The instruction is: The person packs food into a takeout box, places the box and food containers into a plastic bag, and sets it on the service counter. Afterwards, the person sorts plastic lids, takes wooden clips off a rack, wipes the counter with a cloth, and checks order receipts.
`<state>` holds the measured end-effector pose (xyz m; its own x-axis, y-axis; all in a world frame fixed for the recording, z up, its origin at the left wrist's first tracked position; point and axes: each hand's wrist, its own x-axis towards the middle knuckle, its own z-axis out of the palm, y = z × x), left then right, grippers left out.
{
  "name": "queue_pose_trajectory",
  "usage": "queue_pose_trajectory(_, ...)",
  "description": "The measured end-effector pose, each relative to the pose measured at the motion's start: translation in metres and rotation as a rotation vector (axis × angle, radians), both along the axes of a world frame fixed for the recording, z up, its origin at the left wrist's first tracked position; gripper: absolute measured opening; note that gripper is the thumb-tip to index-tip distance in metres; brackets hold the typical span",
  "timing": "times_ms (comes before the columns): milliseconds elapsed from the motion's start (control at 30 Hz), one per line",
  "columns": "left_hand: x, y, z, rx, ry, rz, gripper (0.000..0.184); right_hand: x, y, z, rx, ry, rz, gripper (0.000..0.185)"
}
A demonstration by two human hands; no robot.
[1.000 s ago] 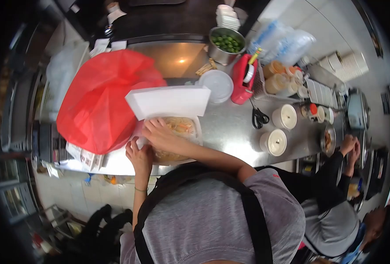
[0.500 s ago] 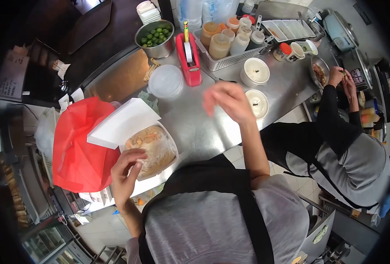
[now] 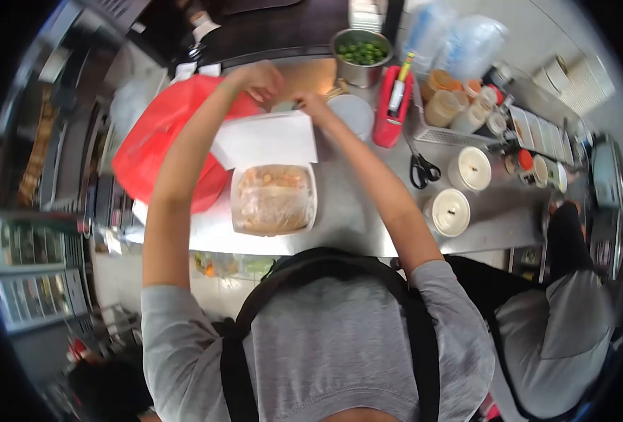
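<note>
Both arms reach past an open white box (image 3: pixel 266 144) on the steel counter. Inside it lies food under clear plastic (image 3: pixel 276 197). My left hand (image 3: pixel 259 79) is over the far edge of the red bag (image 3: pixel 164 133), blurred, with its fingers partly curled; whether it holds anything I cannot make out. My right hand (image 3: pixel 313 105) is behind the raised lid, beside the round clear lid (image 3: pixel 351 116). Its fingers are bent down near a pale greenish sheet (image 3: pixel 283 107), and their tips are too unclear to tell what they touch.
A pot of green limes (image 3: pixel 361 60), a red tape dispenser (image 3: pixel 394 105), scissors (image 3: pixel 422 171), two white tubs (image 3: pixel 470 169) and a basket of sauce bottles (image 3: pixel 452 133) stand to the right. A co-worker (image 3: pixel 557 330) is at the far right.
My left hand has left the food and moved to the far side of the box. My right hand has come back from above the tubs to behind the lid. The view has turned.
</note>
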<state>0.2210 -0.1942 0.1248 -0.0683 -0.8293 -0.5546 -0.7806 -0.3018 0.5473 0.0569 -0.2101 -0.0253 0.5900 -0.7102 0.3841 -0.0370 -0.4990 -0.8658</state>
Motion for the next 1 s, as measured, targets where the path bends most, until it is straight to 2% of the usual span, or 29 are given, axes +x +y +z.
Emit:
queue_pose_trajectory(33, 0.018, 0.004, -0.009, -0.009, 0.002, 0.070, 0.019, 0.005, -0.009, 0.021, 0.421, -0.064, 0.103, 0.022)
queue_pose_trajectory(67, 0.019, -0.005, -0.019, -0.062, 0.002, 0.076, 0.018, 0.004, -0.003, 0.036, 0.700, -0.226, 0.128, 0.026)
queue_pose_trajectory(100, 0.019, -0.014, -0.027, -0.114, 0.001, 0.077, 0.016, 0.008, -0.010, 0.036, 0.631, -0.187, 0.046, 0.029)
queue_pose_trajectory(133, 0.017, -0.018, -0.034, -0.163, 0.002, 0.072, 0.015, 0.001, -0.001, 0.058, 0.782, -0.264, 0.022, 0.025)
queue_pose_trajectory(200, 0.012, -0.017, -0.040, -0.206, 0.014, 0.068, 0.014, 0.000, -0.004, 0.061, 0.806, -0.284, 0.014, 0.024)
queue_pose_trajectory(267, 0.005, -0.007, -0.020, -0.411, -0.094, 0.092, 0.012, 0.003, -0.018, 0.055, 0.818, -0.340, 0.004, 0.019)
queue_pose_trajectory(400, 0.006, -0.006, -0.014, -0.489, -0.228, 0.018, 0.010, 0.000, -0.017, 0.063, 0.820, -0.253, -0.043, 0.020)
queue_pose_trajectory(467, 0.018, -0.017, -0.041, -0.381, 0.108, 0.022, 0.015, -0.001, -0.018, 0.063, 0.794, -0.262, 0.006, 0.021)
queue_pose_trajectory(567, 0.030, -0.033, -0.070, -0.279, 0.258, -0.083, 0.021, -0.006, -0.026, 0.052, 0.643, -0.176, -0.020, 0.022)
queue_pose_trajectory(600, 0.030, -0.029, -0.064, -0.280, 0.259, -0.084, 0.021, -0.010, -0.031, 0.044, 0.642, -0.176, -0.021, 0.022)
queue_pose_trajectory(667, 0.026, -0.013, -0.033, -0.338, -0.027, -0.169, 0.026, -0.020, -0.040, 0.028, 0.671, 0.129, 0.111, 0.037)
queue_pose_trajectory(700, 0.029, 0.002, -0.021, -0.624, -0.082, -0.134, 0.031, -0.025, -0.030, 0.036, 0.672, 0.128, 0.105, 0.037)
queue_pose_trajectory(733, 0.035, 0.024, -0.006, -0.910, -0.134, -0.097, 0.035, -0.035, -0.010, 0.055, 0.745, 0.129, -0.019, 0.052)
queue_pose_trajectory(767, 0.041, 0.050, 0.019, -0.878, -0.201, -0.012, 0.038, -0.046, 0.011, 0.074, 0.821, 0.130, -0.148, 0.066)
queue_pose_trajectory(800, 0.048, 0.079, 0.044, -0.844, -0.267, 0.068, 0.040, -0.056, 0.028, 0.088, 0.827, 0.125, -0.159, 0.066)
queue_pose_trajectory(833, 0.053, 0.109, 0.058, -0.804, -0.438, 0.156, 0.044, -0.067, 0.043, 0.100, 0.946, 0.055, 0.035, 0.076)
queue_pose_trajectory(867, 0.065, 0.133, 0.063, -0.828, -0.406, 0.004, 0.061, -0.074, 0.057, 0.107, 1.057, -0.017, 0.232, 0.086)
queue_pose_trajectory(900, 0.067, 0.146, 0.064, -0.823, -0.395, -0.007, 0.061, -0.076, 0.071, 0.111, 1.066, -0.020, 0.217, 0.086)
queue_pose_trajectory(967, 0.070, 0.162, 0.062, -0.232, -0.107, 0.389, 0.079, -0.068, 0.094, 0.117, 1.117, -0.082, 0.204, 0.089)
queue_pose_trajectory(1000, 0.074, 0.165, 0.057, -0.231, -0.102, 0.384, 0.079, -0.062, 0.103, 0.119, 1.130, -0.125, 0.185, 0.089)
